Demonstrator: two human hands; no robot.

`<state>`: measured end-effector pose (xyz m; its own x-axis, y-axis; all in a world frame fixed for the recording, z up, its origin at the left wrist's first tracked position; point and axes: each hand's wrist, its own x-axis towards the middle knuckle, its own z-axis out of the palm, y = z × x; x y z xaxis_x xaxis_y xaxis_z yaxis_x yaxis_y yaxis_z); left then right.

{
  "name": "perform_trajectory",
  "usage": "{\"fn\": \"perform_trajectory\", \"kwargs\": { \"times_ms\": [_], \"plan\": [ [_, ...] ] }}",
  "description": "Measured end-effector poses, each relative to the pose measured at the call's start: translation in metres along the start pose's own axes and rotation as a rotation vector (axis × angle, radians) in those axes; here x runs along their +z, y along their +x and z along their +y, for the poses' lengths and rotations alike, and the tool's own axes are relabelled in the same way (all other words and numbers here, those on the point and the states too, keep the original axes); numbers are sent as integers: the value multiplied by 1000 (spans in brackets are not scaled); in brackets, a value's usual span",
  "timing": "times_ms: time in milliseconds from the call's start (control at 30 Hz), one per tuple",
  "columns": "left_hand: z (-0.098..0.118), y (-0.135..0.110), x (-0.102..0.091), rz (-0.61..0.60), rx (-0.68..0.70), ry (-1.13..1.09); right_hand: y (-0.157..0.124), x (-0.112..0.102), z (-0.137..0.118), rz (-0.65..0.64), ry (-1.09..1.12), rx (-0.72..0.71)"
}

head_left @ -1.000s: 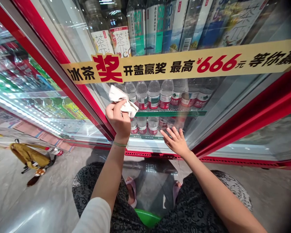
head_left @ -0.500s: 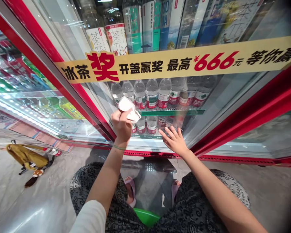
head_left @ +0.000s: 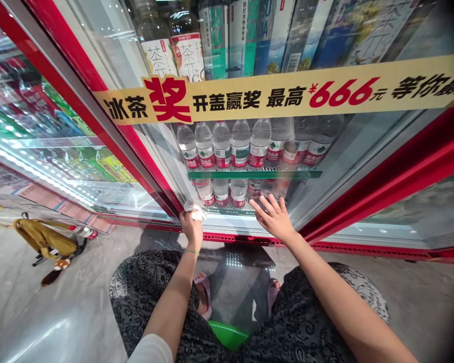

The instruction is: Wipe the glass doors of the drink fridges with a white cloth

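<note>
My left hand (head_left: 192,226) is closed on a small white cloth (head_left: 195,212) and presses it against the bottom corner of the glass fridge door (head_left: 344,146), right beside the red door frame (head_left: 109,121). With its fingers spread, my right hand (head_left: 274,217) lies flat on the lower glass, a hand's width to the right of the cloth. Behind the glass stand rows of water bottles (head_left: 230,148) with red labels on a green-edged shelf.
A yellow banner (head_left: 287,93) with red and black print crosses the door. Tall tea and soda bottles (head_left: 212,45) fill the upper shelf. A yellow bag (head_left: 45,242) lies on the grey floor at left. My knees in dark patterned cloth (head_left: 298,317) and a green object (head_left: 229,335) are below.
My left hand has slid the cloth down the glass from the level of the upper water-bottle shelf to the door's bottom edge. The right hand has stayed flat in place.
</note>
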<state>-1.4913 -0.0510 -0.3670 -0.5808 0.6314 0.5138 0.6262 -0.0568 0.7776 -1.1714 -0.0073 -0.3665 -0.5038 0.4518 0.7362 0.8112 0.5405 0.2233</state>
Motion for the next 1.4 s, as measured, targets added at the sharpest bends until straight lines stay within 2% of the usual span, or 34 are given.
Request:
{"fn": "perform_trajectory", "kwargs": {
  "times_ms": [100, 167, 267, 400, 467, 567, 633, 733, 833, 933, 1067, 1133, 1200, 1267, 1400],
  "plan": [
    [10, 34, -3, 61, -21, 4, -1, 4, 0, 22, 2, 7],
    [13, 43, -3, 55, -24, -3, -2, 8, 0, 42, 1, 12],
    [6, 26, -1, -21, -43, -23, -4, 12, -1, 61, 5, 24],
    [-20, -13, 2, -178, -103, -76, -3, 8, -7, 67, 36, 77],
    [-30, -21, 2, -223, -151, -107, -1, 2, -18, 60, 78, 138],
    [-35, -14, -3, -267, -205, -167, 6, -4, -49, 27, 238, 203],
    [-31, -1, -9, -302, -217, -224, 13, -3, -81, -21, 412, 268],
    [-19, 21, -21, -401, -216, -326, 28, 5, -135, -52, 692, 456],
    [-9, 42, -34, -556, -211, -411, 52, 14, -180, 24, 844, 536],
    [-1, 60, -47, -723, -208, -477, 80, 22, -203, 110, 818, 534],
    [10, 81, -57, -928, -123, -485, 108, 36, -205, 142, 708, 506],
    [13, 92, -62, -981, -49, -439, 113, 41, -197, 122, 619, 481],
    [13, 103, -69, -963, -33, -398, 113, 43, -187, 62, 538, 443],
    [8, 112, -79, -899, -84, -394, 109, 41, -178, 15, 464, 431],
    [1, 117, -92, -822, -175, -482, 105, 39, -176, 105, 366, 617]
  ]
}}
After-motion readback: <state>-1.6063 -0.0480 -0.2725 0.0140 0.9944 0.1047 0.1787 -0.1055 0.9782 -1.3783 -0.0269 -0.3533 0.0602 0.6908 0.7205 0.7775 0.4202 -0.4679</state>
